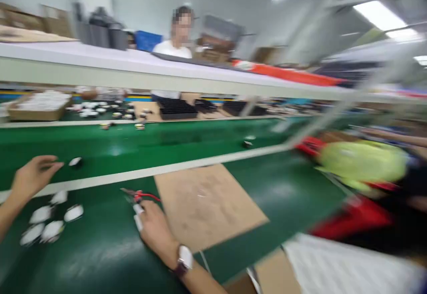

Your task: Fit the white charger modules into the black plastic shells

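My left hand (33,177) reaches over the green conveyor belt at the left, its thumb and fingers curved with a gap between them and nothing visible in it. Just to its right, apart from the fingertips, a small round part (75,162), white on top and dark at the side, lies on the belt. My right hand (156,227), with a watch on its wrist, is closed around red-handled pliers (137,195) whose jaws point left. Several white-topped round parts (52,231) lie in a loose group on the green tabletop below my left hand. Motion blur hides finer detail.
A brown cardboard sheet (210,205) lies right of my right hand. A pale rail (187,166) separates table and belt. Another part (247,143) sits farther along the belt. Black trays (176,108) and a box of white pieces (42,105) stand beyond. A person (173,49) is opposite.
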`<state>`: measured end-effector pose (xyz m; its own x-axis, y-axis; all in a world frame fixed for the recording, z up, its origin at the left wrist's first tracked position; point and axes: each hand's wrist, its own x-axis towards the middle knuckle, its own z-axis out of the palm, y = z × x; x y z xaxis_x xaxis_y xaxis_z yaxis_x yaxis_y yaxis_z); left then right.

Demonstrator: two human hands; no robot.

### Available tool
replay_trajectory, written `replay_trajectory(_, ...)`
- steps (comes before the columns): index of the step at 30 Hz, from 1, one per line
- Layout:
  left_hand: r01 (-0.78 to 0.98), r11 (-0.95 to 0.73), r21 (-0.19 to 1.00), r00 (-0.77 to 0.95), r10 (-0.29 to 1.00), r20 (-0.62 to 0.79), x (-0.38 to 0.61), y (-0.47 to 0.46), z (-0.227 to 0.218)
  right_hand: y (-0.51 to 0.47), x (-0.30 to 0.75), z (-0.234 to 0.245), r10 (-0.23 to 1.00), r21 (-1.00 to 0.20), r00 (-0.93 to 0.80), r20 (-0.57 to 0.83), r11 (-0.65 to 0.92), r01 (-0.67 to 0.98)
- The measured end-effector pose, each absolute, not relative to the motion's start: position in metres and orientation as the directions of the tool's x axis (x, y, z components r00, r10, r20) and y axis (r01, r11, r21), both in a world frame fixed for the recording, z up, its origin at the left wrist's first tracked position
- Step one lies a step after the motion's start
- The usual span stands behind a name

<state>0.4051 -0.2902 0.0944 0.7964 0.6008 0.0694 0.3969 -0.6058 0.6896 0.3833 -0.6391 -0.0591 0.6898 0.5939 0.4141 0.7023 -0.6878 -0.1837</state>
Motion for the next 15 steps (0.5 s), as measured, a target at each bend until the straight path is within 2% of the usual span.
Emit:
replay_trajectory(2, 0.357, -0.673, 0.648, 0.751, 0.620, 0.229, 0.382, -0.245, 0.096, -0.644, 0.387, -0.060, 0.628, -0.250, 0.623, 0.466, -0.582, 0.774)
replay_trajectory(4, 0.403, -0.665, 0.629, 0.655, 0.690, 0.309, 0.352, -0.209, 0.105, -0.644, 0.395, -0.061, 0.627, -0.275, 0.549, 0.553, -0.485, 0.830)
replay_trajectory(7, 0.464, -0.647, 0.605, 0.563, 0.742, 0.363, 0.296, -0.184, 0.121, -0.631, 0.401, -0.055, 0.683, -0.315, 0.455, 0.571, -0.330, 0.890)
replay_trajectory(9, 0.518, -0.644, 0.563, 0.568, 0.751, 0.337, 0.261, -0.178, 0.126, -0.614, 0.400, -0.048, 0.729, -0.317, 0.400, 0.556, -0.259, 0.912)
replay_trajectory(13, 0.605, -0.703, 0.373, 0.723, 0.682, 0.113, 0.213, -0.163, 0.107, -0.569, 0.407, -0.042, 0.806, -0.300, 0.337, 0.487, -0.208, 0.931)
replay_trajectory(15, 0.601, -0.728, 0.330, 0.760, 0.648, 0.047, 0.203, -0.154, 0.092, -0.543, 0.417, -0.043, 0.836, -0.311, 0.322, 0.445, -0.194, 0.931)
